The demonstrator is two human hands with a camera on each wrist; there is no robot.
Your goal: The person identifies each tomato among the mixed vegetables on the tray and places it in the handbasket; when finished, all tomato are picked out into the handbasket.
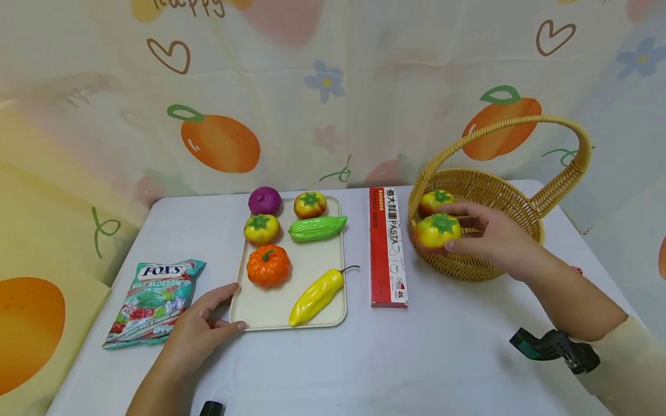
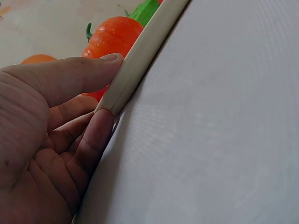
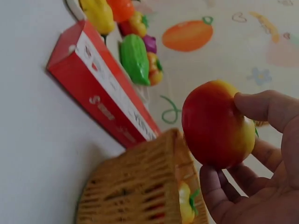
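At the far left of the white surface (image 1: 442, 361) lies a Fox's Mint Blossom candy bag (image 1: 153, 300). Just beside it, the left hand (image 1: 200, 323) has its grip pinching the near left corner of a cream tray (image 1: 312, 257), thumb on the front edge and fingers along the side. Down the tray's left part, from far to near, sit a purple onion (image 1: 264, 200), a yellow-and-red tomato (image 1: 262, 230) and an orange pumpkin (image 1: 268, 266). Further right on it are a second tomato (image 1: 310, 204), a green bitter melon (image 1: 317, 229) and a yellow pepper (image 1: 316, 297) (its dark stem pokes out past the right rim). Next comes a red-and-white pasta box (image 1: 387, 248), lying flat between the tray and a wicker basket (image 1: 463, 270) with a tall arched handle. One tomato (image 1: 437, 199) is inside the basket, by its left wall. Another, the held tomato (image 1: 438, 232), is up at the basket's left side; the right hand (image 1: 491, 236) has its grip pinching it between thumb and fingertips, its red underside showing in the right wrist view.
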